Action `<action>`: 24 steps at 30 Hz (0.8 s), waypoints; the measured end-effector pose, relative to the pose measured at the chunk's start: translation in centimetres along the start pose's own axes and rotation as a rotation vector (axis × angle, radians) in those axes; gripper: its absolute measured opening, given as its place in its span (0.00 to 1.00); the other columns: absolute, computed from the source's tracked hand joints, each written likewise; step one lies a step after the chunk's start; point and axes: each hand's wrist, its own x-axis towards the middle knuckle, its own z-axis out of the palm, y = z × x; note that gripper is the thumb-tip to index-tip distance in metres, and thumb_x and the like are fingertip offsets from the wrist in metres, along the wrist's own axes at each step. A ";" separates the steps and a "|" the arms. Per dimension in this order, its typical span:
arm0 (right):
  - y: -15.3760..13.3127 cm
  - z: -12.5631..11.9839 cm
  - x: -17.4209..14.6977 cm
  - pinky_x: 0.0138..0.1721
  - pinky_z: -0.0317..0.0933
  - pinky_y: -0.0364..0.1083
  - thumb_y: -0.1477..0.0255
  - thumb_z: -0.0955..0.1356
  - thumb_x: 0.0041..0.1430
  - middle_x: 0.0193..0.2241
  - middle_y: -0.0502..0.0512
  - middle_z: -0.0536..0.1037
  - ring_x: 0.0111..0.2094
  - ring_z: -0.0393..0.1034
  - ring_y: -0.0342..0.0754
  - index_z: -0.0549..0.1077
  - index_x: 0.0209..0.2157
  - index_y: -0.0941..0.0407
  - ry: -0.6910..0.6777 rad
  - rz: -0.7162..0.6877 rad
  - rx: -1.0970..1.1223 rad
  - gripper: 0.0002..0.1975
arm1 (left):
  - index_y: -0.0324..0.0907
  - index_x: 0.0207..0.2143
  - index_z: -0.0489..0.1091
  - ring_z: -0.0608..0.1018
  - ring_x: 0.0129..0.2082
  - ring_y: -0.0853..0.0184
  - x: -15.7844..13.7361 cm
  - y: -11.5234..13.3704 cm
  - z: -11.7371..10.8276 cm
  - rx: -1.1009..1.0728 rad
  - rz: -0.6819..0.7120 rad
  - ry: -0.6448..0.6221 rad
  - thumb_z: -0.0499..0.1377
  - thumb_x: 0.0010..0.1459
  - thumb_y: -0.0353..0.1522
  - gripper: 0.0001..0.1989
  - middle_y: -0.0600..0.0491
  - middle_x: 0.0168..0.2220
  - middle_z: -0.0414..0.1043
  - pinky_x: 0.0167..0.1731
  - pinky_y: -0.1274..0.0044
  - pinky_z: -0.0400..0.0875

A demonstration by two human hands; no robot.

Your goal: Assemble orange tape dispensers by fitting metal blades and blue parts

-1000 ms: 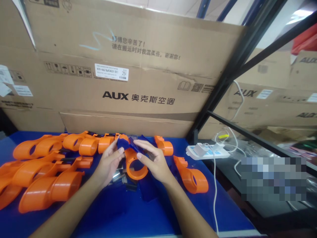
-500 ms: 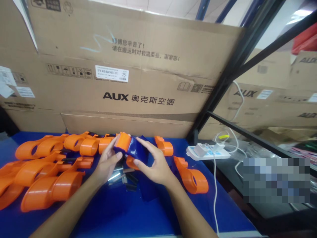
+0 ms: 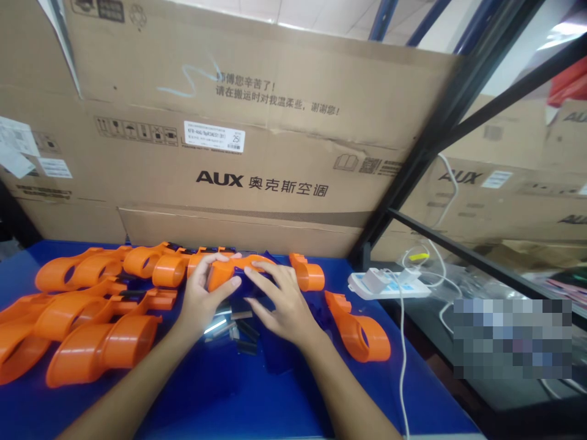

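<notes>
An orange plastic tape dispenser (image 3: 220,276) is held up over the middle of the blue table. My left hand (image 3: 202,299) wraps its left end, thumb in front and fingers behind. On its right part lie the bent fingers of my right hand (image 3: 284,302), while that thumb hangs lower and apart. Dark blue material shows beneath the dispenser, mostly hidden by the hands. Below them, several small metal strips (image 3: 245,330) lie loose on the table. Two more orange dispensers stand to the right, a near one (image 3: 367,336) and a farther one (image 3: 310,275).
Several orange dispensers (image 3: 103,348) sit in rows on the left of the blue table (image 3: 192,403). A white power strip (image 3: 389,286) with plugs and cables lies at the right edge. Large cardboard boxes (image 3: 257,153) form a wall behind, beside a black metal frame (image 3: 403,153).
The dispenser has been turned and lowered between my hands, so its orange side now faces up. My right fingers have shifted left onto it. The view has moved slightly.
</notes>
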 end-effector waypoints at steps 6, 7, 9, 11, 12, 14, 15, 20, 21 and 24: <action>0.0 0.1 0.0 0.56 0.64 0.61 0.71 0.70 0.64 0.60 0.62 0.72 0.60 0.68 0.59 0.62 0.67 0.47 0.002 0.009 0.008 0.31 | 0.46 0.49 0.71 0.78 0.56 0.55 0.0 -0.1 0.1 -0.006 -0.018 0.009 0.71 0.53 0.35 0.22 0.47 0.53 0.79 0.57 0.64 0.71; -0.1 0.1 0.0 0.56 0.64 0.61 0.71 0.71 0.64 0.60 0.62 0.72 0.60 0.68 0.59 0.62 0.67 0.47 0.003 0.014 0.010 0.32 | 0.46 0.50 0.71 0.78 0.56 0.55 0.0 -0.2 0.1 -0.002 -0.024 0.013 0.71 0.53 0.35 0.22 0.46 0.54 0.78 0.58 0.63 0.71; -0.2 0.2 0.0 0.56 0.64 0.61 0.71 0.71 0.64 0.60 0.62 0.72 0.60 0.68 0.59 0.61 0.67 0.47 0.010 0.032 0.024 0.32 | 0.46 0.53 0.71 0.77 0.57 0.54 0.0 -0.2 0.1 -0.013 -0.035 0.002 0.71 0.54 0.36 0.25 0.45 0.56 0.77 0.59 0.62 0.70; -0.4 0.2 0.0 0.58 0.63 0.61 0.70 0.71 0.64 0.60 0.61 0.72 0.60 0.68 0.59 0.62 0.67 0.47 0.031 0.075 0.062 0.33 | 0.47 0.58 0.69 0.76 0.59 0.53 0.0 -0.3 0.0 -0.065 -0.035 -0.039 0.70 0.55 0.36 0.29 0.44 0.59 0.74 0.61 0.61 0.68; -0.5 0.2 0.1 0.59 0.63 0.61 0.69 0.72 0.63 0.60 0.61 0.73 0.60 0.68 0.59 0.62 0.67 0.47 0.050 0.112 0.095 0.33 | 0.47 0.60 0.68 0.75 0.60 0.53 -0.1 -0.4 0.0 -0.101 -0.032 -0.067 0.70 0.55 0.36 0.30 0.44 0.60 0.73 0.62 0.61 0.67; -0.8 0.1 0.2 0.60 0.62 0.60 0.66 0.72 0.63 0.60 0.61 0.73 0.60 0.69 0.59 0.62 0.68 0.48 0.098 0.221 0.200 0.34 | 0.47 0.63 0.66 0.74 0.61 0.52 -0.2 -0.5 0.0 -0.155 -0.026 -0.129 0.69 0.57 0.36 0.32 0.43 0.61 0.72 0.63 0.61 0.66; -1.0 0.2 0.3 0.61 0.62 0.60 0.65 0.72 0.64 0.61 0.60 0.73 0.60 0.69 0.58 0.62 0.68 0.48 0.129 0.290 0.278 0.33 | 0.47 0.63 0.66 0.73 0.62 0.51 -0.3 -0.5 0.0 -0.165 -0.023 -0.160 0.68 0.57 0.36 0.32 0.43 0.61 0.72 0.63 0.60 0.65; -1.5 0.9 0.7 0.64 0.61 0.57 0.55 0.60 0.73 0.62 0.58 0.73 0.63 0.67 0.57 0.68 0.64 0.51 0.323 0.651 0.674 0.25 | 0.48 0.71 0.56 0.61 0.70 0.48 -1.1 -0.6 0.3 -0.046 -0.015 -0.365 0.71 0.54 0.34 0.45 0.43 0.70 0.60 0.68 0.58 0.56; -1.6 1.1 0.7 0.65 0.60 0.57 0.53 0.58 0.73 0.62 0.58 0.73 0.64 0.66 0.57 0.68 0.63 0.51 0.331 0.700 0.721 0.27 | 0.49 0.72 0.53 0.59 0.71 0.48 -1.3 -0.5 0.4 -0.020 -0.017 -0.392 0.71 0.54 0.34 0.47 0.44 0.71 0.56 0.68 0.59 0.54; -1.8 2.0 0.3 0.69 0.54 0.57 0.48 0.58 0.71 0.64 0.55 0.70 0.67 0.60 0.56 0.68 0.64 0.50 0.247 0.779 0.819 0.30 | 0.50 0.74 0.45 0.58 0.71 0.48 -1.5 -0.1 0.6 -0.028 -0.045 -0.398 0.71 0.55 0.36 0.52 0.44 0.72 0.54 0.67 0.60 0.57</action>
